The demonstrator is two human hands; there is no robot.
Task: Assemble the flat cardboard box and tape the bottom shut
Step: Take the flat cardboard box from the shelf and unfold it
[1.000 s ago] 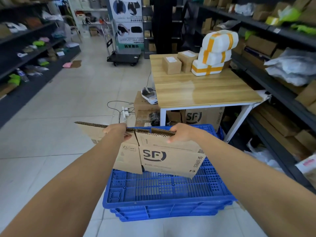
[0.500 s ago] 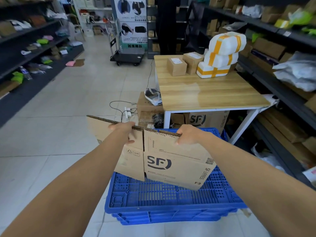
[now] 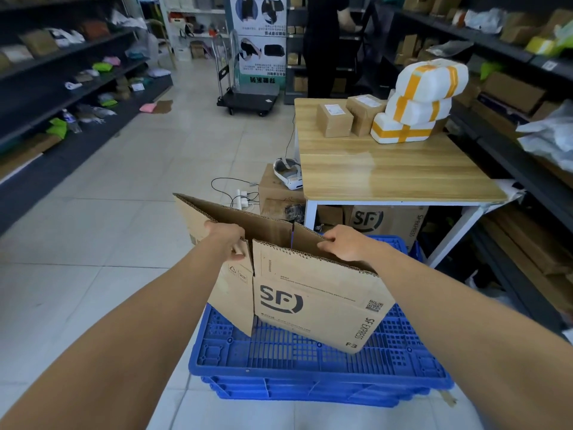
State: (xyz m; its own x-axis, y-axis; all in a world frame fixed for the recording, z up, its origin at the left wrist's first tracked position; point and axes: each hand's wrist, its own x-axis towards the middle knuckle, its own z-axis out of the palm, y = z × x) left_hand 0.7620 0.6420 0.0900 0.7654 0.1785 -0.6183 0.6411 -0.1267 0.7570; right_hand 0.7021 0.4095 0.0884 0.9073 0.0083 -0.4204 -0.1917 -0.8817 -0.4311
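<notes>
Your left hand (image 3: 226, 240) is clamped on the top edge of the cardboard box (image 3: 310, 302), fingers curled over the corrugated rim and thumb on the near face; your right hand (image 3: 347, 245) grips the same rim further right, fingers hooked over it. The box hangs between your hands above a stack of blue plastic crates (image 3: 310, 364), tilted down to the right, its lower corner close over the top crate's grid; whether it touches, you cannot tell. A gap shows between its near and far panels, so it is partly opened; the printed logo faces you.

Beyond the crates stands a wooden desk (image 3: 387, 175) on white legs; at its far end sit two small brown parcels (image 3: 335, 119) and, just beside them, three stacked white foam packages (image 3: 418, 100) bound in yellow tape. Under the desk is a printed carton (image 3: 387, 221); left of it a white headset (image 3: 288, 173) rests on another carton, with a power strip (image 3: 242, 197) and cables on the pale tiled floor (image 3: 124, 187). Dark shelves (image 3: 62, 72) of packets line the left wall, and more shelves with boxes line the right; a flat trolley (image 3: 248, 97) stands at the far end of the aisle, near a person in dark clothes (image 3: 319, 41).
</notes>
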